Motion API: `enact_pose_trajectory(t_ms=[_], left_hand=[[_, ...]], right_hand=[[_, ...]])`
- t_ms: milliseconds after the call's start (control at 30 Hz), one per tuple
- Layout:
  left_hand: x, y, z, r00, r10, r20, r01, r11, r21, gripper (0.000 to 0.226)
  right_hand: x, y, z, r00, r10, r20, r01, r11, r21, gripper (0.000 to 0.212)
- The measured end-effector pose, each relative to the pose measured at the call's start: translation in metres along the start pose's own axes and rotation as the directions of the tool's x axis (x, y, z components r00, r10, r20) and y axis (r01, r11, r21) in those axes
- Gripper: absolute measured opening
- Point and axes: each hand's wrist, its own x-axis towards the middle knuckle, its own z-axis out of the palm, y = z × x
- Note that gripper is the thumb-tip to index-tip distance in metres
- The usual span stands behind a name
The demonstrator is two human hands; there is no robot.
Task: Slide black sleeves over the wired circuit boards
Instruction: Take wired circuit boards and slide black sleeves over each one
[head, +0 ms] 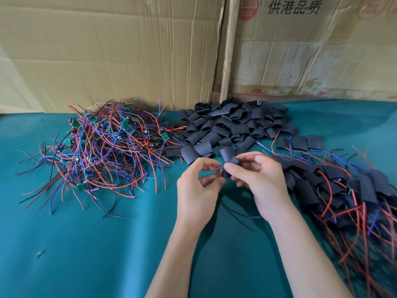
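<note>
My right hand [261, 179] pinches a black sleeve [231, 161] between thumb and fingers, just above the green cloth. My left hand [198, 186] meets it from the left, its curled fingers at the sleeve's near end; what they hold is hidden, though thin dark wires [238, 214] trail below both hands. A heap of bare green circuit boards with red, blue and black wires [103, 145] lies at the left. Loose black sleeves [232, 125] are piled at the back centre. Sleeved boards with their wires [343, 194] lie at the right.
A green cloth [86, 254] covers the table. Cardboard sheets [107, 50] stand along its far edge, with a wooden post [227, 61] between them. A small scrap [40, 253] lies on the cloth at the near left.
</note>
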Motion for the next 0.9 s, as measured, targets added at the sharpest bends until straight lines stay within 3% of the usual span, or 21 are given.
enact_pose_trajectory(t_ms=[233,333,400,500,600,633,700,733,800,833,900], left_hand=[[0.0,-0.006,0.0,0.998,0.07,-0.006,-0.067,0.972,0.226,0.016],[-0.001,-0.004,0.003,0.999,0.045,0.001,-0.044,0.967,0.25,0.015],[0.001,-0.001,-0.002,0.995,-0.003,0.104,-0.012,0.99,0.142,0.013],[0.003,0.005,-0.014,0.917,-0.112,0.382,0.179,0.973,-0.143,0.009],[0.005,0.005,-0.017,0.905,-0.158,0.394,0.261,0.939,-0.223,0.01],[0.006,0.004,-0.016,0.923,-0.18,0.34,0.265,0.938,-0.224,0.009],[0.008,0.002,-0.01,0.954,-0.212,0.214,0.251,0.952,-0.177,0.011],[0.008,0.001,-0.006,0.964,-0.211,0.161,0.233,0.964,-0.132,0.013],[0.009,-0.003,-0.003,0.983,-0.17,0.075,0.172,0.985,-0.017,0.017],[0.009,-0.004,-0.003,0.99,-0.139,0.023,0.138,0.989,0.052,0.019],[0.011,-0.005,-0.006,0.992,-0.081,-0.096,0.097,0.98,0.172,0.021]], right_hand=[[-0.003,-0.004,0.001,0.99,0.045,0.133,-0.029,0.992,-0.12,0.033],[-0.006,-0.006,0.003,0.989,0.03,0.145,-0.011,0.991,-0.136,0.024],[-0.007,-0.008,0.003,0.992,-0.003,0.129,0.018,0.993,-0.119,0.013],[-0.01,-0.017,-0.007,0.998,-0.022,0.05,0.027,0.993,-0.115,0.008],[-0.017,-0.047,-0.039,1.0,0.004,-0.011,-0.006,0.977,-0.215,0.018],[-0.019,-0.059,-0.051,1.0,0.031,0.004,-0.027,0.921,-0.388,0.027],[-0.022,-0.085,-0.071,0.985,0.164,0.046,-0.068,0.625,-0.778,0.038],[-0.024,-0.097,-0.077,0.968,0.247,0.042,-0.081,0.47,-0.879,0.035],[-0.025,-0.116,-0.087,0.951,0.307,-0.048,-0.127,0.242,-0.962,0.027],[-0.026,-0.125,-0.091,0.96,0.259,-0.109,-0.158,0.176,-0.972,0.025],[-0.025,-0.138,-0.094,0.98,0.053,-0.192,-0.198,0.153,-0.968,0.017]])
